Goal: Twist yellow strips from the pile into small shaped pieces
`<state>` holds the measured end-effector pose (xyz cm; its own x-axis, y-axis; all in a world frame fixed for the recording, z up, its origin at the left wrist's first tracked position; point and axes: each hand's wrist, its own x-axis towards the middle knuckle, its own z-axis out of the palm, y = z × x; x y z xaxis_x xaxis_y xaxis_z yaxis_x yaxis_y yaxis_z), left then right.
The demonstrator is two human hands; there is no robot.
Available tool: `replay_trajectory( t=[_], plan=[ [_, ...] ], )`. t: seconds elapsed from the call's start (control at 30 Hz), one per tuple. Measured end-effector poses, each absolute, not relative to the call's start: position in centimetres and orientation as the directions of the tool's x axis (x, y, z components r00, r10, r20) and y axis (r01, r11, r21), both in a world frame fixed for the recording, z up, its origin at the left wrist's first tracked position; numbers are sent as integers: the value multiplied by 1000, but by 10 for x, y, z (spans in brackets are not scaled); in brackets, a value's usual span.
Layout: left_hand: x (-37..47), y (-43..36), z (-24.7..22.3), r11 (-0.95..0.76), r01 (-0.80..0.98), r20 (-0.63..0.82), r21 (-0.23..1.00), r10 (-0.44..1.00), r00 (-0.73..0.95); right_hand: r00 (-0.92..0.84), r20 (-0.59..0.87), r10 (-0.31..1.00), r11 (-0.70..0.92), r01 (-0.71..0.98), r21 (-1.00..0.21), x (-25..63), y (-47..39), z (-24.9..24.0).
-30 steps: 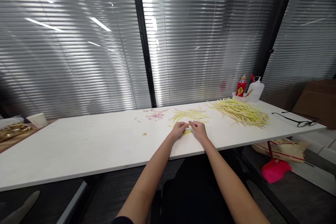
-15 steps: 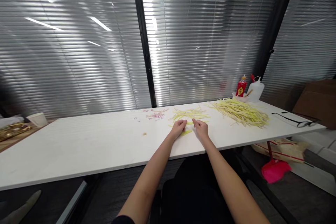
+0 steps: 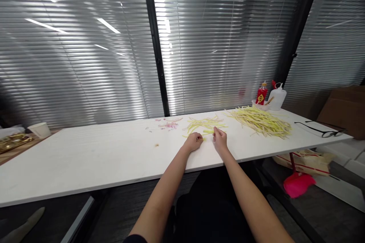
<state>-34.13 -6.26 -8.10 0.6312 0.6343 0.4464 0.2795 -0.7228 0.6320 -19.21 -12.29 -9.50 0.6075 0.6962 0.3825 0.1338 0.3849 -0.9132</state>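
My right hand (image 3: 220, 139) pinches a short yellow-green strip (image 3: 208, 131) that sticks out to the left from its fingertips, just above the white table (image 3: 114, 155). To its left, my left hand (image 3: 194, 141) rests low over the table with fingers curled together. A small yellow bit shows at those fingertips; most of it is hidden by the hand. Behind both hands lies a loose, thin spread of yellow-green strips (image 3: 205, 122). A much thicker heap of long yellow-green strips (image 3: 261, 121) lies to the right.
Pink and purplish scraps (image 3: 170, 125) lie left of the hands, near a small brown spot (image 3: 156, 145). At the back right stand a red bottle (image 3: 261, 94) and a white squeeze bottle (image 3: 277, 97). Black glasses (image 3: 326, 133) lie at the right end; a paper cup (image 3: 40, 130) stands far left.
My hands have moved slightly apart, the left one turning lower toward the table. The yellow-green piece that lay in front of my fingers is no longer seen there.
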Motion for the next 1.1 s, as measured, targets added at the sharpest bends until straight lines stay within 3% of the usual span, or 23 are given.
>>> replay_trajectory(
  t=[0.1,0.23,0.47,0.73,0.9,1.1],
  plan=[
    [-337,-59,-81,-539,212,380,815,774,507,535,357,766,380,71,-922,-195,-125,-96],
    [-334,-62,-76,-307,-2,263,952,811,523,368,426,827,343,271,-899,-197,-127,-96],
    [-335,-69,-75,-141,-106,174,984,677,716,358,465,810,293,440,-849,-198,-124,-98],
    [-338,-74,-72,-260,-79,218,962,563,797,372,465,803,264,478,-838,-197,-123,-97],
    [-337,-76,-71,-289,-20,213,957,656,724,391,454,801,256,462,-849,-198,-125,-94],
    [-346,-65,-63,60,-164,48,985,810,584,374,452,809,270,446,-853,-200,-127,-93]
  ],
)
